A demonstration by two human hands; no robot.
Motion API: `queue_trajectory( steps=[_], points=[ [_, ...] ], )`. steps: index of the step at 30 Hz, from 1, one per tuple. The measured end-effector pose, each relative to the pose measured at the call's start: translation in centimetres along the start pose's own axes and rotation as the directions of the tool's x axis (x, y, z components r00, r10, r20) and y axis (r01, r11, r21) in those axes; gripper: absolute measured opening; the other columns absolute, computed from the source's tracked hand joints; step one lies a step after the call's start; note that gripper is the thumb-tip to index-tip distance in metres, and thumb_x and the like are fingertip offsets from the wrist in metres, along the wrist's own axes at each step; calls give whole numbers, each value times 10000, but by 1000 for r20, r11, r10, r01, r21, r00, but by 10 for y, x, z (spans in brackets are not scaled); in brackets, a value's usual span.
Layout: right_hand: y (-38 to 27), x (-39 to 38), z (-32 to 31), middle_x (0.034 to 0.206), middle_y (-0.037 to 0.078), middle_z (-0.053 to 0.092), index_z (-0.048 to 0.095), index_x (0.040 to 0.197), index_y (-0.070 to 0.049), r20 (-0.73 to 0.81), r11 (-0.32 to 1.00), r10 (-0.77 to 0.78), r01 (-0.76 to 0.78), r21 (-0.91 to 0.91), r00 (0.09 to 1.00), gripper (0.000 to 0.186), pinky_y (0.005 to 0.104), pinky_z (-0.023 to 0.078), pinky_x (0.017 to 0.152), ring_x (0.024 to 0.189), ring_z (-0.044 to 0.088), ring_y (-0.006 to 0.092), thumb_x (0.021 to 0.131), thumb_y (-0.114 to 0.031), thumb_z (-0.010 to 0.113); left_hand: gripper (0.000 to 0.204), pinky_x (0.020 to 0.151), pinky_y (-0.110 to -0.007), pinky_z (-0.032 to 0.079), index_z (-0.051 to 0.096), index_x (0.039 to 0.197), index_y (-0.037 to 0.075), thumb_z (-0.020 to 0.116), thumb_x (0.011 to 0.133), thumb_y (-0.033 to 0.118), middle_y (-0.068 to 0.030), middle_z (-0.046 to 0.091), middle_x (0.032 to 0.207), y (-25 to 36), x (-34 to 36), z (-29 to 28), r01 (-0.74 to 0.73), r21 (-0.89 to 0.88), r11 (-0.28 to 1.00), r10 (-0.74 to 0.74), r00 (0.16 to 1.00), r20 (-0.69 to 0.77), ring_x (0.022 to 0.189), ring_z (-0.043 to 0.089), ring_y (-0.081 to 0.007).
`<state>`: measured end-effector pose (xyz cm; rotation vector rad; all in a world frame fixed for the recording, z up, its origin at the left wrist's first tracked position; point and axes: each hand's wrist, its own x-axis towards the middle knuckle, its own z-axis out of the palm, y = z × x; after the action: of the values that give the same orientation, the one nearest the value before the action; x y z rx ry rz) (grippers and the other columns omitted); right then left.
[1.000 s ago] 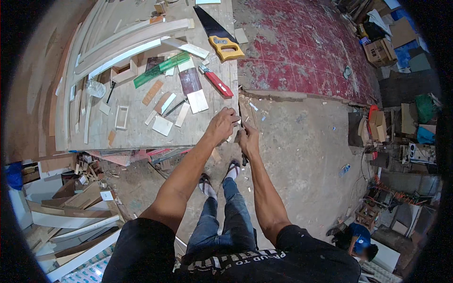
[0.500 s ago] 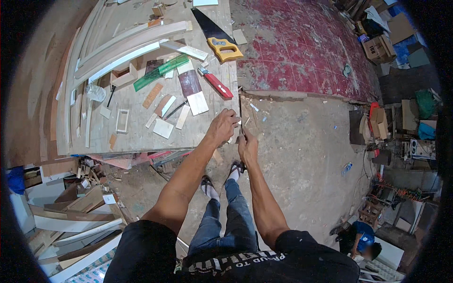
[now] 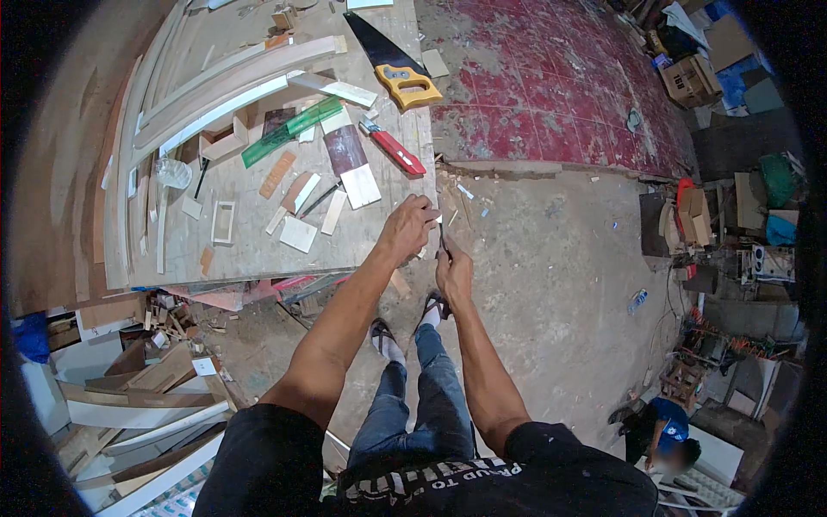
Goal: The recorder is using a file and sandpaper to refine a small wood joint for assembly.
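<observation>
My left hand [image 3: 408,230] is closed at the right edge of the wooden worktable [image 3: 250,254], its fingers pinching a small pale piece [image 3: 438,219]. Just beside it, off the table's edge, my right hand [image 3: 455,274] is wrapped round a thin dark tool [image 3: 443,234], whose tip meets the pale piece. Whether the tool is a file or a blade, I cannot tell. Nearest on the tabletop lie a red utility knife [image 3: 394,148], a wooden block with a dark brown band [image 3: 346,153], a thin dark pen-like tool [image 3: 322,199] and a small white block [image 3: 297,234].
A handsaw with a yellow handle [image 3: 407,84] lies near the table's far right corner. Left of it are a green ruler [image 3: 293,131], long wooden strips [image 3: 241,90] and a clear cup [image 3: 175,173]. Wood scraps [image 3: 146,396] fill the lower left. Another person [image 3: 662,435] crouches at lower right.
The thin dark tool reached well past my left fingers before; now it has drawn back toward me and only a short length shows. Both hands stay nearly in place.
</observation>
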<state>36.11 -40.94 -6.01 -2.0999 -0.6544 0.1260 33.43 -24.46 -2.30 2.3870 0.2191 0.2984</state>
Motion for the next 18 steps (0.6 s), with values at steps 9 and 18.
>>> queue_trajectory(
  steps=[9, 18],
  points=[
    [-15, -16, -15, 729, 99, 611, 586, 1317, 14, 80, 940, 308, -316, 125, 948, 431, 316, 464, 605, 651, 561, 155, 902, -78, 518, 211, 907, -389, 474, 726, 1015, 10, 663, 828, 83, -138, 615, 989, -5, -2, 0, 9, -54, 998, -11, 999, -44, 973, 571, -322],
    [-28, 12, -25, 724, 83, 621, 587, 1319, 9, 276, 938, 286, -327, 115, 918, 414, 317, 454, 572, 597, 524, 133, 924, -97, 522, 196, 914, -380, 477, 734, 1007, 28, 672, 827, 72, -132, 624, 1002, -10, -5, 2, 14, -19, 1000, -15, 998, -56, 981, 576, -310]
  ],
)
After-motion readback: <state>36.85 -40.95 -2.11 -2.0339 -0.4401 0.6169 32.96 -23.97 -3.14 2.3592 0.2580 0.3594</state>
